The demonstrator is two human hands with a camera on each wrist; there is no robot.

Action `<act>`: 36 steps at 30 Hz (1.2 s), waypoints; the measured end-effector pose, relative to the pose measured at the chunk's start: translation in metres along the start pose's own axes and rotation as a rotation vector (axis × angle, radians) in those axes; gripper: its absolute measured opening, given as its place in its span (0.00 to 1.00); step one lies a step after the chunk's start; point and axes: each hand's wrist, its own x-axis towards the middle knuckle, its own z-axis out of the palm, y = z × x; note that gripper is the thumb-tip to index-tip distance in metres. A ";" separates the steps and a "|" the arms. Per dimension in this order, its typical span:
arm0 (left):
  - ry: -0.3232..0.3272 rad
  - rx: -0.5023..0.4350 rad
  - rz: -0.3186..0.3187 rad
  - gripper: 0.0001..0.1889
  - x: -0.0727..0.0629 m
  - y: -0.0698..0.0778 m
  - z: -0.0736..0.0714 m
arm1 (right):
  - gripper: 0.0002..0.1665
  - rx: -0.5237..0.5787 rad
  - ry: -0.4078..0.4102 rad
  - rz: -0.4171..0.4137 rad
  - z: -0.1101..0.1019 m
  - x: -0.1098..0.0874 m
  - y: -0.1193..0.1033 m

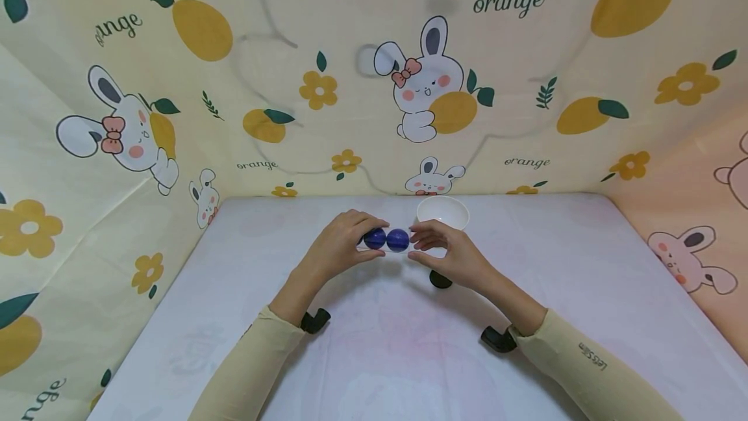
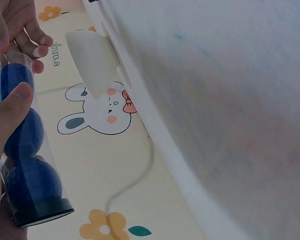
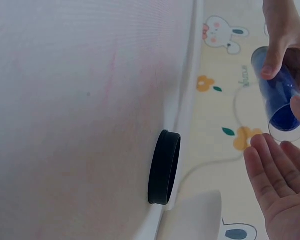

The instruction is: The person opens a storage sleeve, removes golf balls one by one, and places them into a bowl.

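Observation:
My left hand [image 1: 339, 239] grips a clear plastic tube [image 2: 49, 145] with its thumb across the side, holding it level above the table. Inside sit three blue balls [image 2: 27, 132] in a row, and a dark cap [image 2: 44, 212] closes the end by my left palm. The tube's other end is uncapped and points toward my right hand [image 1: 452, 252]. The right fingers [image 3: 272, 170] are extended and lightly bent just off that rim, with the thumb close beside it. Below the right hand, a black round lid [image 1: 441, 279] lies on the table.
A white bowl [image 1: 443, 208] stands behind the right hand near the table's back edge. The table wears a white cloth [image 1: 386, 356]. Printed fabric walls [image 1: 350, 83] rise at the back and both sides. Dark wrist mounts [image 1: 498, 340] sit under both forearms.

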 end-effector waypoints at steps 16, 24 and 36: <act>0.013 0.007 0.013 0.29 0.001 0.001 0.000 | 0.30 -0.003 -0.003 0.025 0.000 0.000 -0.001; 0.000 -0.018 -0.008 0.29 0.001 0.001 0.000 | 0.29 -0.030 -0.013 0.035 -0.001 -0.001 -0.001; -0.007 -0.058 -0.014 0.28 -0.001 0.000 0.001 | 0.29 -0.034 -0.006 0.032 0.000 0.001 -0.001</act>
